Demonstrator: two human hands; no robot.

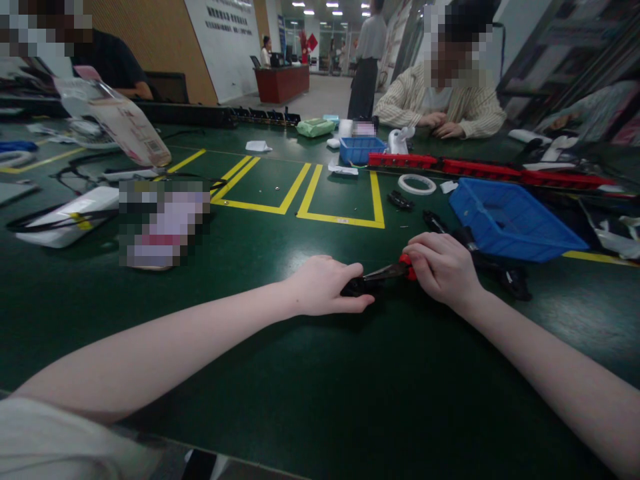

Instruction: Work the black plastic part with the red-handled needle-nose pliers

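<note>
My left hand (pixel 327 285) is closed around a small black part (pixel 356 287) just over the green table. Thumb and fingers grip its left side; its exact kind is hard to make out. From the right, my right hand (pixel 443 270) grasps needle-nose pliers (pixel 387 272) by their red handles, the fist wrapped round them. The metal jaws point left and meet the black part near my left thumb. Whether the jaws are clamped on it I cannot tell. Beyond my right hand lie black jointed pieces (pixel 507 277) beside a blue bin (pixel 520 217).
A roll of white tape (pixel 417 185), a small black piece (pixel 401 201) and a red strip (pixel 450 167) lie farther back. Yellow tape (pixel 340 221) marks rectangles on the table (pixel 260 413). To the left are a phone-like object (pixel 167 230) and a bottle (pixel 133 130). A person (pixel 443 107) sits opposite.
</note>
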